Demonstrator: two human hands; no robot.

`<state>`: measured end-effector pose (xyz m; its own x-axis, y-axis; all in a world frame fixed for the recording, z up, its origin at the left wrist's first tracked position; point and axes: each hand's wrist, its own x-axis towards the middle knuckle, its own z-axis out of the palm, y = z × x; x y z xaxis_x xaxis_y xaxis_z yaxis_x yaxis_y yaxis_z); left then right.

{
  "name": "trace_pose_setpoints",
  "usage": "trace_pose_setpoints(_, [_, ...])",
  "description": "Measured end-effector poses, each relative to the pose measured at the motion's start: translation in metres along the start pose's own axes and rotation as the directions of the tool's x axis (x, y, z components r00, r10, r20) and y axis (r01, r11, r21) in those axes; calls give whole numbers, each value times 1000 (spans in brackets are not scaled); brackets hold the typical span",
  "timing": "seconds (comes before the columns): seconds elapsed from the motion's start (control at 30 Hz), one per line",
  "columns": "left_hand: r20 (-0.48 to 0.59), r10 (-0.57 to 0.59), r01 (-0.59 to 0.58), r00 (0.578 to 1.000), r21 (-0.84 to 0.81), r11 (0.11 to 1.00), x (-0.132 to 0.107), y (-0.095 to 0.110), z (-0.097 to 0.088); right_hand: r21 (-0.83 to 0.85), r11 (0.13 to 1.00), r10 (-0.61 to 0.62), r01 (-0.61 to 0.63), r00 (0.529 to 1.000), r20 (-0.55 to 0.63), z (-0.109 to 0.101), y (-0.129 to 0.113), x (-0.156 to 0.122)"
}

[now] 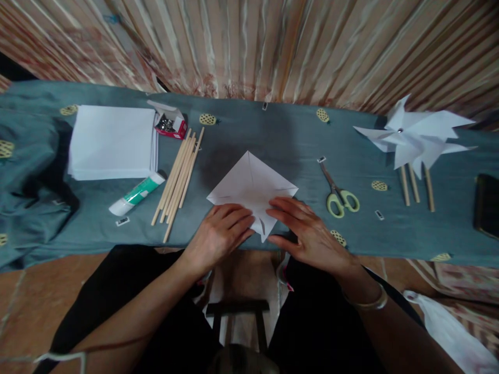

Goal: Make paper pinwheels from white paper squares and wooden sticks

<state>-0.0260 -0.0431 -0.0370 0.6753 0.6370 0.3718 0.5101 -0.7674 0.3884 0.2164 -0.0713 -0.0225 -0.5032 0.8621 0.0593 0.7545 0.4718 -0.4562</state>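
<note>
A white square of paper, turned corner-up, lies at the table's front edge with slit or crease lines running in from its corners. At its lower left side my left hand grips the edge, fingers bent over the top and the thumb mostly hidden. My right hand holds the lower right side, fingertips on the paper and thumb close to the edge. The near corner between the hands is slit and bends up a little. Scissors with green handles lie to the right of the paper.
Wooden sticks, a glue tube, a stack of white paper and an open red box of metal pins lie to the left. White paper pinwheels on sticks lie at the right, near a dark object. A curtain hangs behind.
</note>
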Motion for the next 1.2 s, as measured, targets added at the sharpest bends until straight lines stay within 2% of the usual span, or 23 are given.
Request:
trace_pose_setpoints(0.13, [-57,-65,57,996,-128,990,3,-4,0,57,998,-15,17,999,-32,-3,0,5])
trace_pose_setpoints(0.27, [-76,-190,168,979,-231,958,7,-8,2,134,991,29,-8,988,-154,0,-7,13])
trace_pose_setpoints(0.4, [-67,-243,222,968,-232,947,11,-11,2,185,982,69,-21,963,-260,10,-16,19])
trace_pose_setpoints(0.6, [-13,-281,273,960,-187,944,17,-12,0,79,996,70,-45,932,-356,21,-22,23])
trace_pose_setpoints(0.73, [3,-312,308,950,-177,935,20,-11,-1,-17,1000,2,-10,925,-380,25,-22,23])
trace_pose_setpoints(0.87, [6,-362,357,932,-179,917,20,-11,-1,-74,997,-5,-23,935,-356,30,-22,23])
trace_pose_setpoints(1.2, [-31,-349,339,937,-171,925,19,-12,0,-50,998,30,-47,957,-288,34,-21,25])
